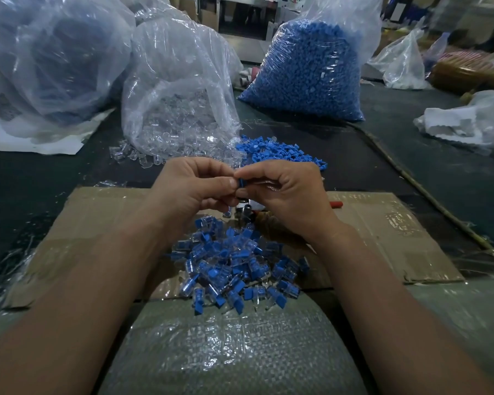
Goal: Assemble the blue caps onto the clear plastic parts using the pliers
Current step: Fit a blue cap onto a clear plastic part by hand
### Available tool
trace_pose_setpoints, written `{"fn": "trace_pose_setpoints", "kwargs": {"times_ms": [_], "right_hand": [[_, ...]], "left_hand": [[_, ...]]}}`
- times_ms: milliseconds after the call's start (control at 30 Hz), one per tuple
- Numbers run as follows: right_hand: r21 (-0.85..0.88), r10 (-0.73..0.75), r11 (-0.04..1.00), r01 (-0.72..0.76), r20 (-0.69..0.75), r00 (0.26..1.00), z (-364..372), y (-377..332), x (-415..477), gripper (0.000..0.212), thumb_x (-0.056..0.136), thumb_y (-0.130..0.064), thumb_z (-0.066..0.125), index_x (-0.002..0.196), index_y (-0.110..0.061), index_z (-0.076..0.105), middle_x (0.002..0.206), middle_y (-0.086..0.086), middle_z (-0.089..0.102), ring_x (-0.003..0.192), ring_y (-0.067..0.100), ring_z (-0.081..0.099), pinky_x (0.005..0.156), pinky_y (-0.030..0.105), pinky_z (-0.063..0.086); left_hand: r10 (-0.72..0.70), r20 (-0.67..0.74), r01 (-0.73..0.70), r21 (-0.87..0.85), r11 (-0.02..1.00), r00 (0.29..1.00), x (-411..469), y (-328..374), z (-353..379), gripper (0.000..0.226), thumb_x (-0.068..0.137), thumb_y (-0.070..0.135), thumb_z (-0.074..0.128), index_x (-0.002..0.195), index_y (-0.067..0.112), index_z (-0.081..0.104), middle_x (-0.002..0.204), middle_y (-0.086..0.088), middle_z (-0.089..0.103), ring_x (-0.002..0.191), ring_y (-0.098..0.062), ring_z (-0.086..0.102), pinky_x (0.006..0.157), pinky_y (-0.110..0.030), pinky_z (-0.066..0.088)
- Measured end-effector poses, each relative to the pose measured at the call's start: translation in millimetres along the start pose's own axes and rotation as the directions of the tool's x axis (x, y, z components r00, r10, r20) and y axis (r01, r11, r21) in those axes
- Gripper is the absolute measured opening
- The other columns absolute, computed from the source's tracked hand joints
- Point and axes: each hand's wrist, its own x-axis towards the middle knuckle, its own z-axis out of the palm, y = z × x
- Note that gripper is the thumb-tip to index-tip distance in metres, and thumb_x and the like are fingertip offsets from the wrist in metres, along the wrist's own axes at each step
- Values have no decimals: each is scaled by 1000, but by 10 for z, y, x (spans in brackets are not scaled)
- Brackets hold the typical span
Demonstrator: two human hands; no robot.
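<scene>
Two hands: left hand (188, 186) and right hand (291, 192) meet tip to tip, fingers (226, 183) curled, both pinching one blue cap (241, 182).
Pliers (247, 209): lying just beneath the hands on the cardboard (382, 223), red handle poking out to the right.
Finished pile (234, 263): blue-and-clear pieces heaped between the wrists.
Further out: loose caps (283, 155) and clear parts (131, 153) spilled on the dark surface (40, 181), with bulging bags (311, 72) behind.

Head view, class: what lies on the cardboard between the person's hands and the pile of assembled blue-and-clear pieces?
The pliers, mostly hidden beneath the right hand, their red handle poking out to its right. The head view shows this.
</scene>
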Motion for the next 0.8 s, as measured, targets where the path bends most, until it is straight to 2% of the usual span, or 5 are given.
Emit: {"fn": "trace_pose_setpoints", "kwargs": {"times_ms": [233, 367, 467, 567, 800], "right_hand": [[-141, 386, 920, -366, 148, 911, -267, 101, 27, 44, 69, -28, 78, 110, -23, 64, 91, -23, 57, 87, -11, 54, 77, 7, 44], [-393, 651, 756, -523, 379, 658, -534, 233, -1, 54, 66, -36, 78, 115, -28, 57, 92, -24, 52, 87, -7, 49, 67, 13, 34], [-484, 728, 685, -544, 471, 498, -549, 249, -38, 71, 59, -38, 81, 122, -33, 49, 97, -22, 44, 96, 4, 44, 79, 25, 36], [-567, 748, 660, -493, 436, 500, -493, 255, -34, 78, 56, -39, 83, 124, -36, 45, 101, -19, 36, 104, 10, 37, 90, 37, 38], [-607, 681, 691, -392, 364, 635, -446, 200, 9, 39, 68, -30, 74, 105, -28, 65, 83, -17, 51, 77, 3, 47, 63, 24, 41]], "left_hand": [[26, -77, -28, -27, 999, 997, 17, -15, -18, 11, 57, 13, 67, 67, 9, 64, 56, -3, 66, 50, -10, 62, 48, -17, 50], [26, -124, -30, -32, 999, 992, 38, -24, -45, 12, 57, 13, 67, 68, 9, 64, 56, -3, 66, 50, -10, 62, 47, -17, 49], [25, -130, -29, -27, 999, 991, 46, -28, -45, 10, 60, 10, 67, 69, 9, 63, 56, -2, 66, 50, -9, 62, 48, -17, 49], [25, -135, -29, -25, 999, 990, 48, -26, -50, 6, 66, 6, 66, 70, 8, 63, 56, -2, 66, 50, -9, 62, 48, -17, 49], [13, -134, -16, -23, 1000, 991, 53, -28, -69, 9, 63, 7, 65, 72, 8, 62, 56, -1, 66, 51, -9, 62, 49, -17, 50]]}}
